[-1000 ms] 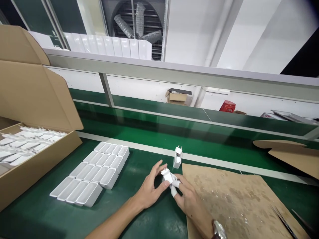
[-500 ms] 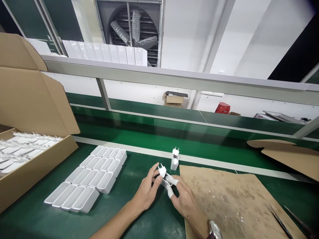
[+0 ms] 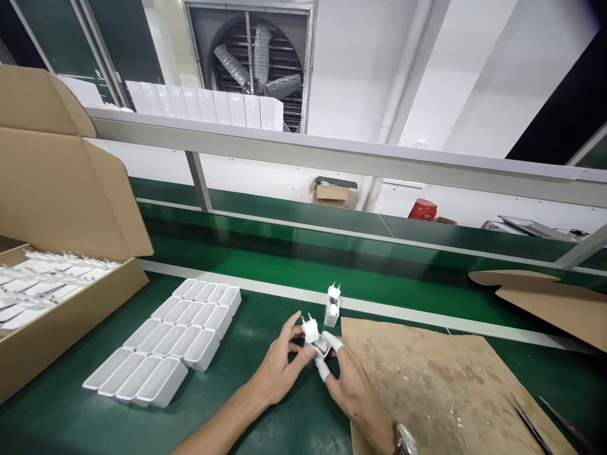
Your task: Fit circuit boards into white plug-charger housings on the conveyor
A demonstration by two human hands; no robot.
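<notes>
Both hands are closed around a white charger in parts: a two-pin plug head [image 3: 310,330] tilted over an open white casing [image 3: 324,351]. Along the left side, my left hand [image 3: 279,368] has its fingers at the plug head and its thumb, slightly blurred, against the casing. My right hand [image 3: 351,382] grips the casing between thumb and index finger, both wearing white finger cots. Just beyond them, a second casing [image 3: 332,313] stands upright with a two-pin plug head [image 3: 334,291] on top and inner parts showing.
Rows of open white casings [image 3: 164,340] lie on the green bench at left. A cardboard box [image 3: 90,316] of white plug parts stands at far left. To the right are a stained cardboard sheet [image 3: 427,379] and tweezers [image 3: 527,422]. A metal rail [image 3: 332,148] runs across behind.
The plug head has come more upright above the casing, and the casing has turned so its opening shows. My left thumb has shifted right onto the casing. The camera view moved slightly.
</notes>
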